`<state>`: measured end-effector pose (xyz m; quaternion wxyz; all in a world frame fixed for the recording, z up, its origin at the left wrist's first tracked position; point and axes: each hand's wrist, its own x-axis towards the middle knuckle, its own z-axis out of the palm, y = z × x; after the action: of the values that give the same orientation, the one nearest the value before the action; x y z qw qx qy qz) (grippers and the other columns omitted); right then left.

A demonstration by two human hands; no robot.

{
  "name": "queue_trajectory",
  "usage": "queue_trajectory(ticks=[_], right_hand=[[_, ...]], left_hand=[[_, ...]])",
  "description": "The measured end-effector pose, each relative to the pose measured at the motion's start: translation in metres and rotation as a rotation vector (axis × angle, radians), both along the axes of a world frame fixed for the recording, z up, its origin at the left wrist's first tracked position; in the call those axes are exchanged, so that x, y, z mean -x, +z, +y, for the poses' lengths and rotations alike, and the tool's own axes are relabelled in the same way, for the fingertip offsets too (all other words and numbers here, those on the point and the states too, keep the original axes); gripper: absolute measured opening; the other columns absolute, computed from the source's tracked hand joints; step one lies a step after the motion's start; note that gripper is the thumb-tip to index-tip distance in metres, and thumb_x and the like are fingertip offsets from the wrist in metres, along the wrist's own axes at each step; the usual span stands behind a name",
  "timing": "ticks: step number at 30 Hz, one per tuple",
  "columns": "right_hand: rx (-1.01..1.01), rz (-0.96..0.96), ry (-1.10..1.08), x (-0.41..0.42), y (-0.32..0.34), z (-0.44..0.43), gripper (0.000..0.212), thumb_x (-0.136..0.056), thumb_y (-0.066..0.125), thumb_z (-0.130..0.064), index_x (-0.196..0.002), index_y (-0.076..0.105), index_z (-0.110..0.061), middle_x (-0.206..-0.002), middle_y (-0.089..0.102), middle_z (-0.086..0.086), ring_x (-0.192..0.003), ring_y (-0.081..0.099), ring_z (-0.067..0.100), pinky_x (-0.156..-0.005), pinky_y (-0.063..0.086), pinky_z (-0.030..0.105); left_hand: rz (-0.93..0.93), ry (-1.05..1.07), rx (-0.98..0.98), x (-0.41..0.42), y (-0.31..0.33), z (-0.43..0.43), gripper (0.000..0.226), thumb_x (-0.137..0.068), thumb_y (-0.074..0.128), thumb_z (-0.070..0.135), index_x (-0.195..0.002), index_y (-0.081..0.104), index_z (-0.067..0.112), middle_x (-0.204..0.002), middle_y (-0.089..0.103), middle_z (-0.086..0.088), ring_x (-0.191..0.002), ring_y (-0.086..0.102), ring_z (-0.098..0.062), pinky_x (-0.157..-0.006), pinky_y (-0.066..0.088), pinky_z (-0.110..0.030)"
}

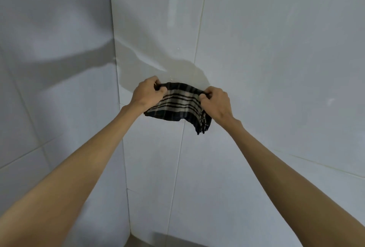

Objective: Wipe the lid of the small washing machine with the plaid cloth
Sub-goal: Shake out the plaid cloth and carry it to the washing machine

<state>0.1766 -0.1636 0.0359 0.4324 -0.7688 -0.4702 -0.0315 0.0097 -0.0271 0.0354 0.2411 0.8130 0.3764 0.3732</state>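
Cloth: soft, light, limp. Folded in several layers, judging by the stacked edges hanging at the lower right corner. Sags a little along the bottom between the two grips, so no stiffness of its own. Woven fabric, probably not slippery and easy to pinch. Not fragile. Wet or dry: cannot tell.

Best hold, as a guess: take the top edge at both ends for carrying, as now. For wiping, bunch or fold into a flat pad under one palm so the layers do not drag loose.

Location: held up in mid-air, stretched between both hands in front of a tiled wall corner. Looks clear of the wall, but contact cannot be ruled out from this angle.

Left hand: fingers curled in, thumb and fingers pinching the upper left corner, fabric gathered inside the grip.

Right hand: fingers curled, pinching the upper right edge. Layered end of the cloth hangs just below and beside this hand.

Both forearms bare and stretched forward. Nothing else held or touched.

Lid and machine not in frame, only tiles and a strip of floor at the bottom. Wiping judged not yet started; cloth needs bringing to the lid first.
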Motion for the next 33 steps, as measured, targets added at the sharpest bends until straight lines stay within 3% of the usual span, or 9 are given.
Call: queue_trajectory(ticks=[3, 6, 10, 13, 15, 20, 24, 30, 33], right_hand=[[0.024, 0.082, 0.024, -0.014, 0.007, -0.034, 0.019, -0.088, 0.053, -0.023, -0.091, 0.067, -0.011, -0.074, 0.068, 0.003, -0.068, 0.061, 0.017, -0.065, 0.049, 0.028], [0.101, 0.164, 0.035, -0.031, 0.006, -0.074, 0.016, -0.089, 0.053, -0.021, -0.088, 0.067, -0.013, -0.078, 0.066, 0.001, -0.07, 0.059, 0.013, -0.064, 0.047, 0.023], [0.185, 0.371, 0.074, -0.051, -0.003, -0.131, 0.013, -0.091, 0.056, -0.017, -0.089, 0.068, -0.011, -0.082, 0.066, 0.002, -0.076, 0.063, 0.017, -0.067, 0.052, 0.025], [0.229, 0.479, 0.079, -0.065, -0.009, -0.174, 0.012, -0.093, 0.058, -0.014, -0.095, 0.068, -0.009, -0.085, 0.068, 0.005, -0.076, 0.065, 0.015, -0.062, 0.053, 0.021], [0.235, 0.534, 0.08, -0.075, -0.013, -0.2, 0.012, -0.094, 0.059, -0.015, -0.097, 0.069, -0.009, -0.087, 0.068, 0.004, -0.077, 0.065, 0.013, -0.06, 0.051, 0.019], [0.234, 0.677, 0.072, -0.104, -0.028, -0.258, 0.02, -0.096, 0.053, -0.01, -0.1, 0.069, 0.0, -0.093, 0.07, 0.011, -0.081, 0.068, 0.021, -0.065, 0.054, 0.024], [0.265, 0.846, 0.106, -0.121, -0.052, -0.293, 0.024, -0.095, 0.051, -0.015, -0.101, 0.069, 0.0, -0.096, 0.07, 0.015, -0.084, 0.067, 0.026, -0.074, 0.057, 0.032], [0.435, 0.877, 0.151, -0.137, -0.092, -0.325, 0.028, -0.088, 0.065, -0.017, -0.106, 0.07, 0.003, -0.098, 0.072, 0.013, -0.089, 0.069, 0.024, -0.08, 0.055, 0.031], [0.525, 0.779, 0.119, -0.138, -0.106, -0.333, 0.022, -0.081, 0.071, -0.006, -0.102, 0.071, 0.001, -0.095, 0.074, 0.011, -0.095, 0.069, 0.024, -0.083, 0.056, 0.031]], left_hand=[[0.024, -0.091, 0.038, -0.011, 0.012, -0.032, 0.014, -0.091, 0.058, 0.023, -0.094, 0.061, 0.01, -0.091, 0.068, -0.007, -0.085, 0.064, -0.025, -0.078, 0.053, -0.039], [0.054, -0.17, 0.117, -0.033, 0.012, -0.071, 0.012, -0.09, 0.061, 0.022, -0.085, 0.062, 0.011, -0.085, 0.064, -0.001, -0.083, 0.06, -0.019, -0.07, 0.049, -0.028], [0.021, -0.31, 0.276, -0.07, 0.002, -0.128, 0.011, -0.086, 0.064, 0.016, -0.086, 0.07, 0.006, -0.084, 0.07, -0.007, -0.08, 0.067, -0.02, -0.079, 0.062, -0.04], [0.04, -0.42, 0.389, -0.096, -0.006, -0.174, 0.012, -0.085, 0.066, 0.008, -0.091, 0.072, -0.001, -0.086, 0.07, -0.011, -0.079, 0.069, -0.018, -0.068, 0.063, -0.03], [0.048, -0.489, 0.416, -0.112, -0.012, -0.202, 0.011, -0.084, 0.069, 0.007, -0.091, 0.073, -0.001, -0.087, 0.069, -0.012, -0.079, 0.068, -0.018, -0.069, 0.063, -0.03], [0.119, -0.611, 0.478, -0.145, -0.037, -0.255, 0.019, -0.083, 0.07, 0.012, -0.099, 0.075, 0.003, -0.101, 0.071, -0.017, -0.091, 0.068, -0.018, -0.08, 0.062, -0.032], [0.285, -0.678, 0.566, -0.16, -0.058, -0.288, 0.028, -0.075, 0.053, 0.009, -0.093, 0.07, -0.004, -0.105, 0.07, -0.007, -0.094, 0.063, -0.014, -0.084, 0.057, -0.031], [0.518, -0.756, 0.534, -0.169, -0.101, -0.312, 0.06, -0.086, 0.039, -0.008, -0.129, 0.065, 0.025, -0.111, 0.063, -0.003, -0.088, 0.053, -0.009, -0.09, 0.053, -0.029], [0.61, -0.791, 0.521, -0.174, -0.113, -0.318, 0.067, -0.087, 0.035, -0.01, -0.134, 0.06, 0.031, -0.111, 0.057, 0.01, -0.103, 0.049, -0.011, -0.096, 0.051, -0.031]])
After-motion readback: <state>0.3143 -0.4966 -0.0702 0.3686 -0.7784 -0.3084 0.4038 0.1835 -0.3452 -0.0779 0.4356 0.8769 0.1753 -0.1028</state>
